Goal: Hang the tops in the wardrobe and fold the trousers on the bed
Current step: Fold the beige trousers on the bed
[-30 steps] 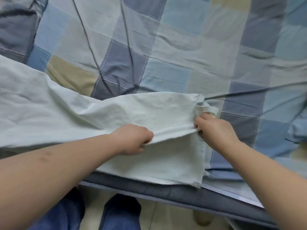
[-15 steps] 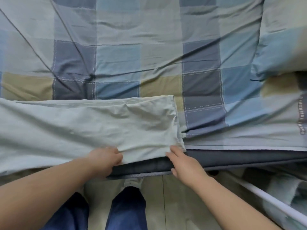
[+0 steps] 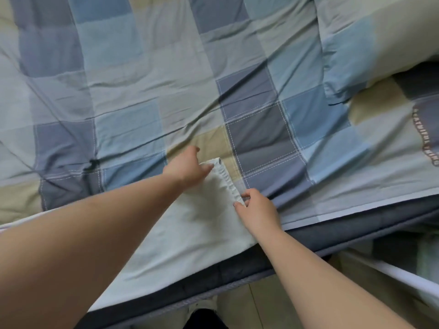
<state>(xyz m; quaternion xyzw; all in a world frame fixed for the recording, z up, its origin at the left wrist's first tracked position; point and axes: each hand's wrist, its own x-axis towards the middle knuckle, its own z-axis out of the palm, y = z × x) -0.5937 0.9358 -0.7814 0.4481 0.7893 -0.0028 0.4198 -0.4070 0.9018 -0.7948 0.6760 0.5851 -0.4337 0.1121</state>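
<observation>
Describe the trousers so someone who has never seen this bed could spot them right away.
Start from the checked blue, grey and tan bedcover and follow it to the bed's near edge. The trousers lie there, under the left hand and right hand. They alone are plain pale cloth, with a gathered elastic waistband.

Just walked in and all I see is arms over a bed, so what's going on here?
A person is laying out pale trousers along the near edge of a bed with a checked cover. The left hand presses on the far corner of the gathered elastic waistband, while the right hand pinches its near corner. The trousers lie flat and not yet folded. A pillow sits at the upper right.
</observation>
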